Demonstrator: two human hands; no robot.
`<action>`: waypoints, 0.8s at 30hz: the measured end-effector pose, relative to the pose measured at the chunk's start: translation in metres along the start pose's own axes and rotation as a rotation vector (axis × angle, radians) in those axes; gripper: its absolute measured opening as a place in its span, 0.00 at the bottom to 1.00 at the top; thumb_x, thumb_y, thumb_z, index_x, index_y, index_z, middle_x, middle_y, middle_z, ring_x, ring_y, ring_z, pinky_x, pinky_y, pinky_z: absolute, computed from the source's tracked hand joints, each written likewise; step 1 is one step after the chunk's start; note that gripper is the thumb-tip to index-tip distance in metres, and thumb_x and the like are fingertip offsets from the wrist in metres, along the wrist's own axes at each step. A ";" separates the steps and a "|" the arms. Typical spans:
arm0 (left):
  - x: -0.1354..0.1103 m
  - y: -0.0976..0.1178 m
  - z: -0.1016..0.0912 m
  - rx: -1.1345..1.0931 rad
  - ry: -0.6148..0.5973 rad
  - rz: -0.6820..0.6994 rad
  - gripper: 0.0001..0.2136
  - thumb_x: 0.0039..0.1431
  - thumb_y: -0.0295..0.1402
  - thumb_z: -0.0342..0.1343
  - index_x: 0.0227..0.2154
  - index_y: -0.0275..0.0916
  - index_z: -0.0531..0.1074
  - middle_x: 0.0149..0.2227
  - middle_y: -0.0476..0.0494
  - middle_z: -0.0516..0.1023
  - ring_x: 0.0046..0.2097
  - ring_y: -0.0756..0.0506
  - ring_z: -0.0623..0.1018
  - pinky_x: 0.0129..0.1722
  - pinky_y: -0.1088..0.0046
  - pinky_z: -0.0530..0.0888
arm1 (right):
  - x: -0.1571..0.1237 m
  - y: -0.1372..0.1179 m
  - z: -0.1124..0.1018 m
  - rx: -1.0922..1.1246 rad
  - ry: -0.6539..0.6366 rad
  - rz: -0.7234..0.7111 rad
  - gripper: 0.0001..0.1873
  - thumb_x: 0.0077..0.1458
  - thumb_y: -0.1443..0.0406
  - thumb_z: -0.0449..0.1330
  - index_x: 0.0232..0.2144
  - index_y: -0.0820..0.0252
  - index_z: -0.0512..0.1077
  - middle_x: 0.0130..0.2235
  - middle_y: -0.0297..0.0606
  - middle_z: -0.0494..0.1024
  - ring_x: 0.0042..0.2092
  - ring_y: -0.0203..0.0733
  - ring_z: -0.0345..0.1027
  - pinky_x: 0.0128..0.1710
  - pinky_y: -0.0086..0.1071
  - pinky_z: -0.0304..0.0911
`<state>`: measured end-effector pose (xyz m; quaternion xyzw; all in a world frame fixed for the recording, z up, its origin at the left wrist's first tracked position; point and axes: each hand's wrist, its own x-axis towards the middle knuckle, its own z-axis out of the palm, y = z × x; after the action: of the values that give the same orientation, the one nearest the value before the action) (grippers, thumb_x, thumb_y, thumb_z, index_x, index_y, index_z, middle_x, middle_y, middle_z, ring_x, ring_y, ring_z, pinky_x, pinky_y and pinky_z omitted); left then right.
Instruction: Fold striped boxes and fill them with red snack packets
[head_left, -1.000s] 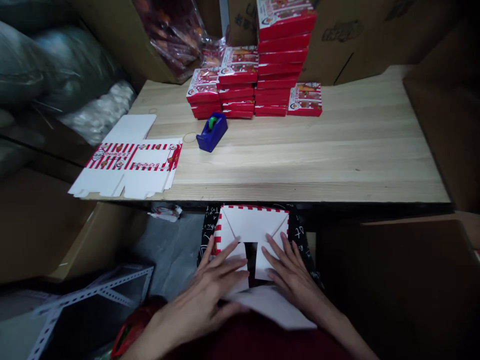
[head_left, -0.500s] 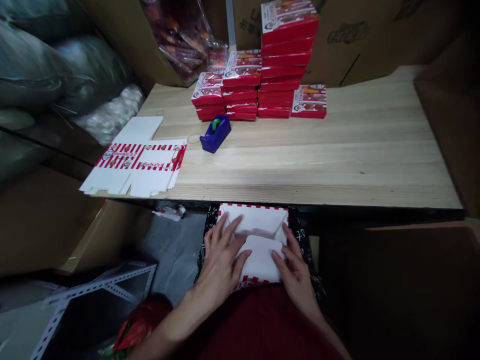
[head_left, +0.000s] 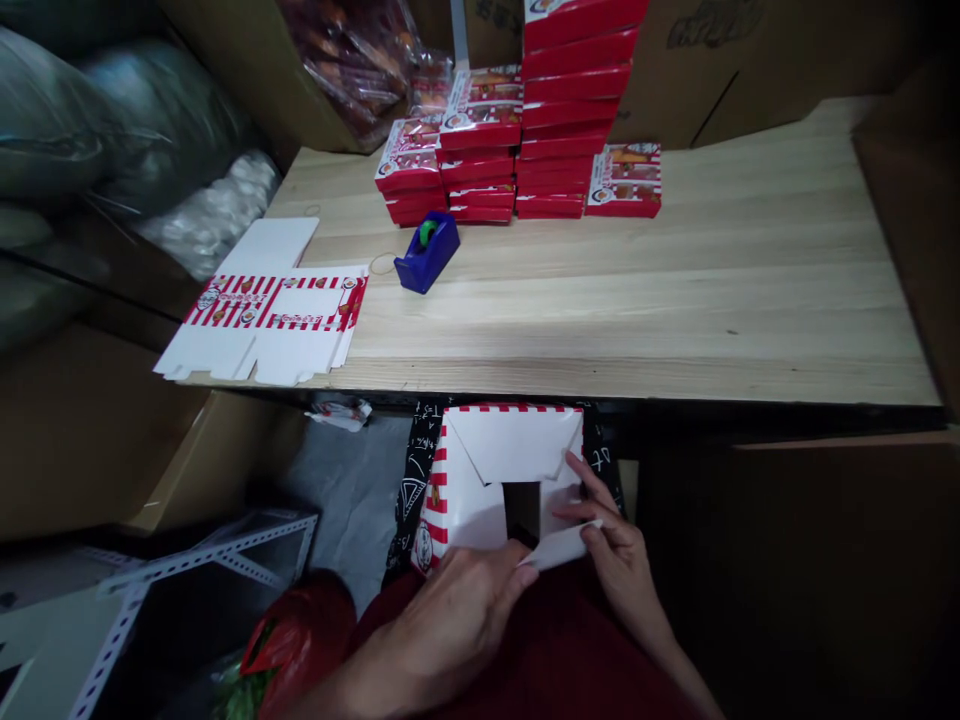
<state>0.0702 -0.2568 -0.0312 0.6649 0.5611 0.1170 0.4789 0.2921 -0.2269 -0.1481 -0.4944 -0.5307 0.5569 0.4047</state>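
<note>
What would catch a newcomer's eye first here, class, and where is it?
Stacks of red boxes at the far edge of the table stand out most. Nearer, the left hand and right hand hold a red-striped carton with open flaps below its near edge.

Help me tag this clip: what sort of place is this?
Likely a small packing workshop: stacked red boxes on a wooden table, flat carton blanks, and a half-folded box on the lap.
</note>
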 end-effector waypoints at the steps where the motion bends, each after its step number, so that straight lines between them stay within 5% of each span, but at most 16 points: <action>1: 0.000 0.000 -0.001 -0.015 -0.030 -0.028 0.17 0.77 0.40 0.42 0.40 0.44 0.77 0.31 0.47 0.81 0.33 0.45 0.82 0.34 0.71 0.77 | 0.000 0.000 -0.001 0.004 -0.012 -0.007 0.18 0.62 0.46 0.61 0.38 0.48 0.84 0.71 0.37 0.63 0.73 0.61 0.51 0.70 0.59 0.50; 3: 0.002 -0.001 -0.002 -0.047 -0.026 -0.074 0.16 0.76 0.42 0.43 0.44 0.44 0.75 0.34 0.46 0.80 0.36 0.44 0.81 0.37 0.70 0.77 | 0.002 -0.005 0.000 0.010 -0.020 0.003 0.17 0.62 0.47 0.62 0.37 0.49 0.83 0.71 0.38 0.65 0.73 0.61 0.52 0.70 0.59 0.50; 5: 0.005 -0.005 0.000 -0.077 0.095 -0.073 0.14 0.75 0.41 0.47 0.57 0.45 0.70 0.40 0.45 0.81 0.41 0.44 0.81 0.42 0.67 0.79 | 0.004 -0.013 0.007 0.030 0.022 0.046 0.15 0.63 0.51 0.62 0.31 0.51 0.81 0.70 0.40 0.66 0.71 0.61 0.54 0.70 0.59 0.50; 8: 0.014 -0.016 0.006 0.039 0.311 0.041 0.25 0.74 0.36 0.49 0.70 0.47 0.53 0.53 0.39 0.78 0.50 0.42 0.80 0.51 0.63 0.78 | 0.010 -0.022 0.023 0.068 0.143 0.071 0.12 0.64 0.56 0.63 0.30 0.52 0.79 0.67 0.41 0.69 0.67 0.58 0.63 0.67 0.58 0.56; 12: 0.026 -0.029 0.010 0.518 0.438 0.148 0.21 0.72 0.30 0.51 0.65 0.50 0.66 0.62 0.38 0.73 0.59 0.34 0.74 0.54 0.51 0.74 | 0.020 -0.016 0.037 -0.081 0.203 -0.064 0.05 0.63 0.59 0.64 0.40 0.49 0.79 0.59 0.42 0.76 0.66 0.54 0.62 0.67 0.56 0.57; 15: 0.029 -0.035 0.008 0.743 0.435 0.145 0.16 0.71 0.30 0.53 0.57 0.48 0.74 0.64 0.41 0.73 0.62 0.31 0.69 0.55 0.48 0.71 | 0.020 -0.006 0.037 -0.356 0.199 -0.177 0.07 0.65 0.60 0.61 0.44 0.47 0.79 0.52 0.38 0.81 0.68 0.57 0.59 0.72 0.66 0.37; 18: 0.029 -0.041 0.007 0.792 0.383 0.154 0.15 0.70 0.28 0.52 0.55 0.46 0.74 0.64 0.43 0.73 0.65 0.32 0.66 0.58 0.48 0.67 | 0.018 0.000 0.035 -0.558 0.139 -0.257 0.12 0.66 0.61 0.60 0.49 0.44 0.78 0.50 0.33 0.84 0.68 0.60 0.59 0.70 0.69 0.15; 24: 0.030 -0.051 0.011 0.730 0.430 0.152 0.13 0.70 0.28 0.52 0.52 0.47 0.75 0.62 0.44 0.75 0.67 0.32 0.65 0.70 0.40 0.50 | 0.025 0.001 0.034 -0.640 0.061 -0.287 0.07 0.65 0.60 0.62 0.43 0.42 0.79 0.46 0.29 0.85 0.64 0.62 0.62 0.69 0.68 0.13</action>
<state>0.0559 -0.2415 -0.0871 0.7906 0.6023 0.0816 0.0744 0.2544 -0.2089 -0.1538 -0.5331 -0.7301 0.2845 0.3191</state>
